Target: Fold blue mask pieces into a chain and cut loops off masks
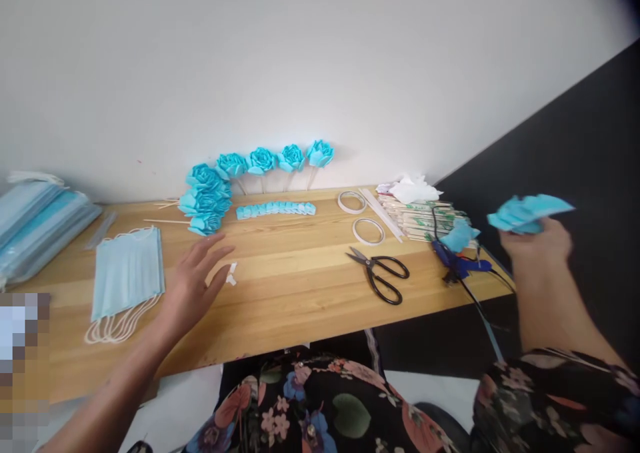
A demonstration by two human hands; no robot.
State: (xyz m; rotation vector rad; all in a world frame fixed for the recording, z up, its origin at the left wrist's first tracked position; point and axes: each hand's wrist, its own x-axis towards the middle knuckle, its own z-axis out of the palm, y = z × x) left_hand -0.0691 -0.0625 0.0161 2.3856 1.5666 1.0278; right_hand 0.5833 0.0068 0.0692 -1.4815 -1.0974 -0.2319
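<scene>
With fingers spread, my left hand hovers over the table beside small white scraps. To its left lies a stack of light blue face masks with white ear loops. My right hand, off the table's right end, is closed around a bunch of crumpled light blue fabric pieces; its fingertips are mostly hidden. Near that hand are a blue glue gun and another blue piece. Blue fabric roses on sticks lie beyond my left hand.
More roses lean on the wall, behind a row of folded blue pieces. Black-handled scissors, two tape rolls, glue sticks and a pile of wrapped sticks lie to the right. Packaged masks are far left.
</scene>
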